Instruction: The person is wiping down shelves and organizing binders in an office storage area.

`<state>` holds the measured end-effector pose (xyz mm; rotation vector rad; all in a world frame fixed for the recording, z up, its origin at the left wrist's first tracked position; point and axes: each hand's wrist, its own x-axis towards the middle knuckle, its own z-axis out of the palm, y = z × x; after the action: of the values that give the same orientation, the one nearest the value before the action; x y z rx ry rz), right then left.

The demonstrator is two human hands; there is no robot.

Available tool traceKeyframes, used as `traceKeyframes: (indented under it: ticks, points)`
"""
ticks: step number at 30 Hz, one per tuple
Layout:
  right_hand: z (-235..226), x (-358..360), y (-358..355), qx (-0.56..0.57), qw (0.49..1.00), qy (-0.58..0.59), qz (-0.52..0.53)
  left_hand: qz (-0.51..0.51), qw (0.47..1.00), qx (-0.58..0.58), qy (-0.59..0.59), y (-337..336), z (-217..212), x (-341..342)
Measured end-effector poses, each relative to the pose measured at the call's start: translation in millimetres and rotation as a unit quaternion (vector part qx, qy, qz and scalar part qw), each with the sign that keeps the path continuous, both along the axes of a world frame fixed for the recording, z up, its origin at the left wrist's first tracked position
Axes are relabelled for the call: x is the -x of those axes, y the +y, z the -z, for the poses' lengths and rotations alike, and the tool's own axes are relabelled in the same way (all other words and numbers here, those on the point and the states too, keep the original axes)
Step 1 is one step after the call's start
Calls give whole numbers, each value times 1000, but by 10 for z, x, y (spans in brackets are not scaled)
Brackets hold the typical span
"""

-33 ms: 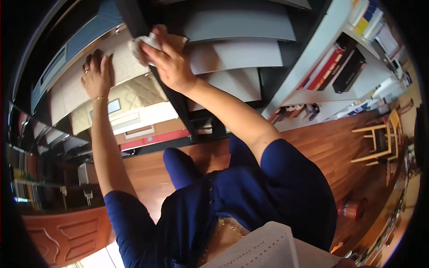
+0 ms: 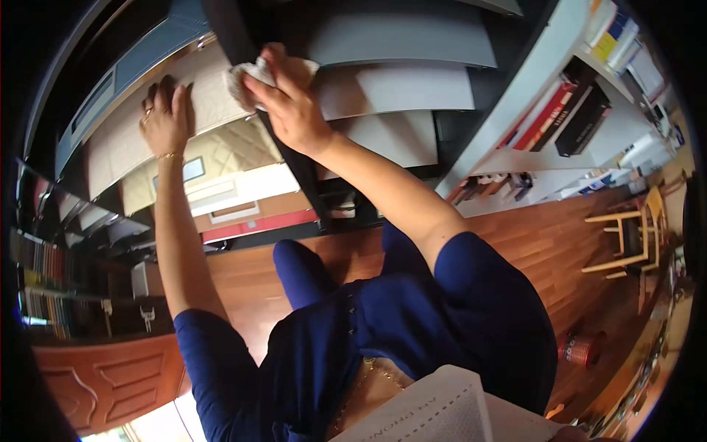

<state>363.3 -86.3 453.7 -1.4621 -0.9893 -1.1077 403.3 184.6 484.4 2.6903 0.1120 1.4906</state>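
Observation:
My right hand (image 2: 293,110) grips a crumpled whitish cloth (image 2: 303,71) and presses it to a dark upright post (image 2: 230,29) of the display rack. Part of the cloth is hidden behind my fingers. Further left, my left hand (image 2: 165,121) lies with fingers spread on a cream fabric-covered sample panel (image 2: 118,151), holding nothing. Below that panel slant a quilted beige panel (image 2: 228,153), a white one and a red one (image 2: 269,224). A blue panel (image 2: 158,48) lies above it.
Right of the post are tilted grey and white shelf boards (image 2: 401,90). A white bookcase (image 2: 549,158) with red and black books (image 2: 582,118) stands further right. Beyond it are a wooden chair (image 2: 626,236) and a red basket (image 2: 583,348) on the wood floor (image 2: 508,254).
The view has shifted slightly, so the scene sits a little further right. Both hands keep nearly the same places, the cloth still in my right hand.

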Motion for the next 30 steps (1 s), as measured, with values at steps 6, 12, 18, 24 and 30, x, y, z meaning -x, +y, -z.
traceKeyframes:
  ticks: [6,12,18,24,30]
  points:
    - [476,126,-7,-3,998,49,45,-8,1000,-8,11,-150,-44,39]
    - [1138,228,31,9,992,104,69,12,1000,-14,-2,-70,-39,19]
    - [1531,320,43,-18,989,142,24,28,1000,6,12,-31,-50,9]
    - [1932,507,-13,-20,965,261,23,23,1000,15,14,-27,-43,58]
    - [1753,365,118,-203,861,439,-156,58,998,1,-13,-12,-45,-2]
